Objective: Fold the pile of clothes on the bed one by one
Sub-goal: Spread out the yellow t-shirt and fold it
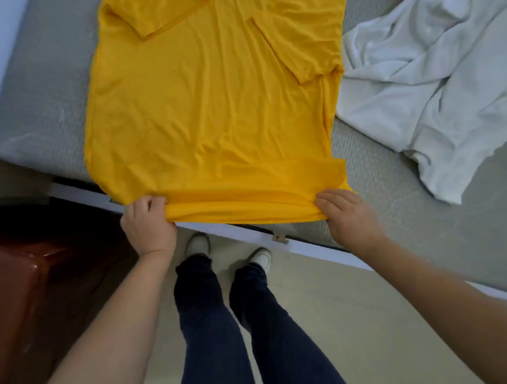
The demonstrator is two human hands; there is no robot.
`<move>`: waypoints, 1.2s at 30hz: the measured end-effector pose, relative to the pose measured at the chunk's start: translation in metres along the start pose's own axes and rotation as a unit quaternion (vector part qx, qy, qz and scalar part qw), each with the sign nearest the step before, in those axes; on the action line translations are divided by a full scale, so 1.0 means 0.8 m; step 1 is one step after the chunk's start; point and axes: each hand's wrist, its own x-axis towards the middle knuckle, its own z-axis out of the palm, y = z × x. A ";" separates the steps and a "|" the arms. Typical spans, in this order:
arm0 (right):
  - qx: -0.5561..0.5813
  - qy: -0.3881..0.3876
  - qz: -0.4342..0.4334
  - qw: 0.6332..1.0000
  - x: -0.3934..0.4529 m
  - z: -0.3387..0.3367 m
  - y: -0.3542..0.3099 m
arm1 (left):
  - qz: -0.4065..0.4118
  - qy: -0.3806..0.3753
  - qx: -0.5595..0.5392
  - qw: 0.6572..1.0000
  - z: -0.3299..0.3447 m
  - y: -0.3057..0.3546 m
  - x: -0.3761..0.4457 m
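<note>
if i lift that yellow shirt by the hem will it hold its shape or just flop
Likely floppy: the yellow shirt lies wrinkled and bunches where the left hand and right hand pinch its hem. It looks thin, so probably light. It may drag across the bed rather than slide cleanly.

Shirt [209, 106] on bed [35, 94]; crumpled, perhaps sheet-like, cloth [434, 73] right.

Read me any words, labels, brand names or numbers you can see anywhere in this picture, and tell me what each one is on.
No readable text anywhere.
yellow shirt: plain, no print or visible label.
white garment: plain, no lettering shows.
small tan tab on the bed edge: too small and blurred to tell whether it carries any writing.
</note>
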 end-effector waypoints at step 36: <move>-0.066 -0.122 0.374 0.917 0.113 -0.129 -0.039 | 0.235 -0.066 0.239 0.940 -0.220 -0.012 0.171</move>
